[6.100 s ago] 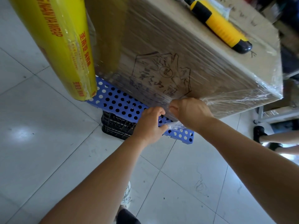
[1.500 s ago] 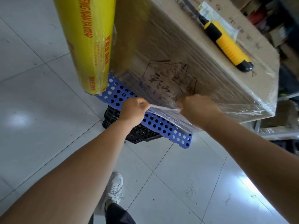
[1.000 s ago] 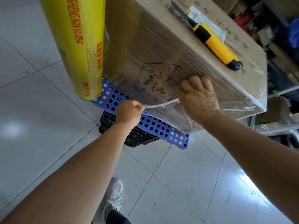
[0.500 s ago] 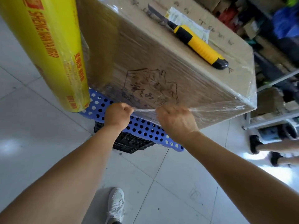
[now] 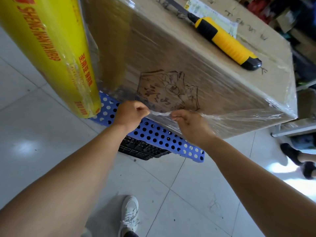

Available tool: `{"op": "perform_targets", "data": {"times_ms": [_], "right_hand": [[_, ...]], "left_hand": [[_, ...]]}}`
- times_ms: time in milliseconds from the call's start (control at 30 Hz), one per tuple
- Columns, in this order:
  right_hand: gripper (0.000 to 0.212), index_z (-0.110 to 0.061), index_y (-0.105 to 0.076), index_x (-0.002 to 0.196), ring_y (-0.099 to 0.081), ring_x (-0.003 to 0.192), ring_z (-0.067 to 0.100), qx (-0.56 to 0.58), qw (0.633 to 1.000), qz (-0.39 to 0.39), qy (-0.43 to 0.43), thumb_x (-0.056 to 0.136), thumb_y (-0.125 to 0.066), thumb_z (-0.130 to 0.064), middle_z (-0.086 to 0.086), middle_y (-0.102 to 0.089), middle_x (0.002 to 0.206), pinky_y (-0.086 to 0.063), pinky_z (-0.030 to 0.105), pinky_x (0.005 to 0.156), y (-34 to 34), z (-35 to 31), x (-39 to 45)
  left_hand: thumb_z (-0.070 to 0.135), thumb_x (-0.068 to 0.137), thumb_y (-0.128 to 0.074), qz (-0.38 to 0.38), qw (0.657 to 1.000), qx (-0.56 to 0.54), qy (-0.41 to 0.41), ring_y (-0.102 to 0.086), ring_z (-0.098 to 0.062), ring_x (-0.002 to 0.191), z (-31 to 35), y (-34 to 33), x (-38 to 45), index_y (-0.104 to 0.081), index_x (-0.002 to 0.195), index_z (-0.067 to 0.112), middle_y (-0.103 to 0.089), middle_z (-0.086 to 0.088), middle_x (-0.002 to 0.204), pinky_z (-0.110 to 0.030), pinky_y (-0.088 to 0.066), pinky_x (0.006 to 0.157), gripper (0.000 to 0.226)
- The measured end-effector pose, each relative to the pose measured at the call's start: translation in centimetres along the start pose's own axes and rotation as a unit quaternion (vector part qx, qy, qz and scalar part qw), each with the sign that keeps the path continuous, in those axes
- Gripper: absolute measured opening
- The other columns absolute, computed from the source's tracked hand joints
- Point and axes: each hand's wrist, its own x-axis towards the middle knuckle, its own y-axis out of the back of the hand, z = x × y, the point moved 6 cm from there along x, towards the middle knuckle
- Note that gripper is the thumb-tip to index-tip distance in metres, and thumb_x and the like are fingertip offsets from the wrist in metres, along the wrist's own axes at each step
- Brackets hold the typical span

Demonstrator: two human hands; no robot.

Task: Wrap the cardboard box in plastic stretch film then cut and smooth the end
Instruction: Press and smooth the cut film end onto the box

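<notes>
A large cardboard box wrapped in clear stretch film rests on a blue perforated board. A twisted strand of film runs along the box's lower front edge. My left hand is fisted on the strand's left end. My right hand pinches its right end, a short gap between the two. The yellow stretch film roll stands at the box's left corner. A yellow and black utility knife lies on top of the box.
A black plastic crate sits under the blue board on the tiled floor. My white shoe is below. Another person's feet in dark shoes stand at the right, near a shelf frame and stacked goods.
My hands have come closer together on the film strand at the lower edge of the box. The right hand dropped from the box face, where it was a second ago, to that edge.
</notes>
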Motion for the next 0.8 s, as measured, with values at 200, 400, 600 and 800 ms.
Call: {"op": "perform_targets", "data": {"times_ms": [200, 400, 600, 800], "right_hand": [[0.034, -0.023, -0.053, 0.132, -0.053, 0.119, 0.009, 0.030, 0.996, -0.079, 0.016, 0.103, -0.036, -0.021, -0.009, -0.059, 0.130, -0.034, 0.015, 0.091, -1.6, -0.3, 1.4], [0.035, -0.016, -0.052, 0.134, -0.048, 0.126, 0.021, 0.007, 0.993, -0.115, 0.036, 0.103, -0.037, -0.018, 0.002, -0.054, 0.137, -0.034, 0.026, 0.103, -4.8, -1.4, 4.1], [0.042, -0.012, -0.043, 0.142, -0.042, 0.134, 0.021, 0.049, 0.989, -0.133, 0.042, 0.101, -0.037, -0.008, 0.005, -0.047, 0.145, -0.031, 0.029, 0.112, -7.5, -1.7, 5.5], [0.040, -0.002, -0.046, 0.137, -0.043, 0.133, 0.026, 0.068, 0.988, -0.125, 0.054, 0.099, -0.035, -0.001, 0.013, -0.048, 0.143, -0.032, 0.029, 0.110, -9.0, -3.5, 6.7]], "left_hand": [[0.016, 0.087, -0.063, 0.024, 1.000, 0.014, 0.000, -0.059, -0.013, 0.084, -0.5, 1.0, 1.0, -0.071, 0.094, 0.014, -0.069, -0.001, 0.094, -0.024, -0.045, 0.074, 0.011], [0.018, 0.081, -0.069, 0.070, 0.997, 0.034, -0.004, -0.059, -0.010, 0.076, -0.1, 1.4, 1.9, -0.070, 0.085, 0.014, -0.070, -0.001, 0.088, -0.023, -0.047, 0.071, 0.006], [0.012, 0.090, -0.055, 0.130, 0.991, 0.026, 0.001, -0.054, -0.010, 0.080, -0.3, 2.7, 1.3, -0.065, 0.098, 0.009, -0.063, 0.000, 0.091, -0.011, -0.032, 0.059, 0.013], [-0.005, 0.088, -0.039, 0.198, 0.979, -0.007, 0.038, -0.050, -0.011, 0.103, -1.0, 4.2, -0.3, -0.052, 0.119, 0.006, -0.057, -0.009, 0.119, -0.009, -0.032, 0.075, 0.035]]}}
